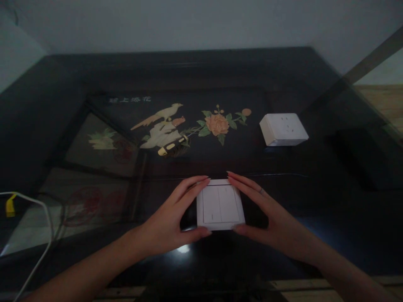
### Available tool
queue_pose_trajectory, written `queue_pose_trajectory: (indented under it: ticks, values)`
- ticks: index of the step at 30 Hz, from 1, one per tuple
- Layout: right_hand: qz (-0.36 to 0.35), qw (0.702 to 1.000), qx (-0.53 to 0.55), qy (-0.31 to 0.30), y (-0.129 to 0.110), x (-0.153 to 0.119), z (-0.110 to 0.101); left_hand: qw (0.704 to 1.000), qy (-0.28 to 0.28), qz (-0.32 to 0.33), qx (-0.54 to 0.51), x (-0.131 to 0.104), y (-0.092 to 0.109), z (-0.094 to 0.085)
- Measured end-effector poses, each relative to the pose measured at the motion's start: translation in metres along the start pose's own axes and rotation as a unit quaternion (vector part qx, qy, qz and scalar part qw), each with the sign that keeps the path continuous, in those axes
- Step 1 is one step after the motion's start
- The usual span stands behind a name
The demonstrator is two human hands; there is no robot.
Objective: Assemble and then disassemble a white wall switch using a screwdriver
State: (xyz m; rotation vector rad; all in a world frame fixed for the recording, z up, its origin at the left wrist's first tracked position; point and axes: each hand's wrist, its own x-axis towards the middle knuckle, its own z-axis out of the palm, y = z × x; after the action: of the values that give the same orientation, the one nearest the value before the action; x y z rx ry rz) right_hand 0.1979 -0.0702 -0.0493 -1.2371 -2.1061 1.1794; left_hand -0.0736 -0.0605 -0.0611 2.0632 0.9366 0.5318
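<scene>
A white square switch box (220,204) with a two-panel face lies near the front of the dark glossy table, between both hands. My left hand (171,216) grips its left side, fingers at the top left corner and thumb at the bottom left. My right hand (267,214) holds the right side the same way, fingertips at the top right corner and thumb at the bottom right. Farther back on the right sits a white socket box (285,128), touched by neither hand. A black and yellow screwdriver or knife-like tool (172,146) lies left of centre.
The dark table (189,67) has an inlaid bird and flower picture and reflects its surroundings. A white cable (47,214) with a yellow tag (10,205) runs along the left edge. A dark flat object (368,157) lies at the right.
</scene>
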Motion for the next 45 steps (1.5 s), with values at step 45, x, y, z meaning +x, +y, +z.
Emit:
queue_pose_trajectory:
  ticks: [45]
  values:
    - [-0.068, 0.997, -0.041, -0.002, 0.0034, 0.0034, 0.0012, 0.996, 0.056, 0.062, 0.036, 0.0065, -0.0002, 0.0016]
